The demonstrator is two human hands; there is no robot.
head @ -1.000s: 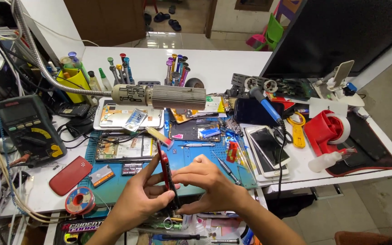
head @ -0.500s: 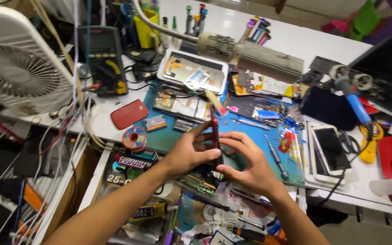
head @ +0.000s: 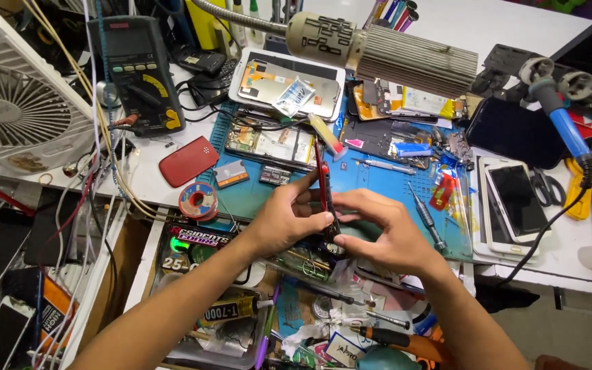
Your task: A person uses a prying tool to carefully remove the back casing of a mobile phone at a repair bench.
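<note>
Where the two hands meet over the near edge of the blue mat [head: 385, 188], a thin red phone [head: 325, 195] stands on edge between them, its long side running away from the person. The left hand [head: 284, 218] grips the phone from the left, fingers curled onto its edge. The right hand [head: 385, 229] closes on it from the right, thumb and fingers pressed to the same edge lower down. Both hands are narrow and hold the phone.

Just beyond the phone, on the mat, lie opened phone parts and a screwdriver [head: 426, 218] to the right. Left of the mat sit a solder spool [head: 198, 201] and a red back cover [head: 188, 161] on the white counter [head: 152, 185]. A multimeter [head: 142, 68] stands further back on the left, beside a white fan [head: 15, 103]. Two white phones [head: 512, 202] lie at the right, near a blue soldering iron [head: 566, 123]. A lamp head [head: 392, 51] hangs over the mat. An open drawer [head: 227, 315] of tools and tubes sits below the hands.
</note>
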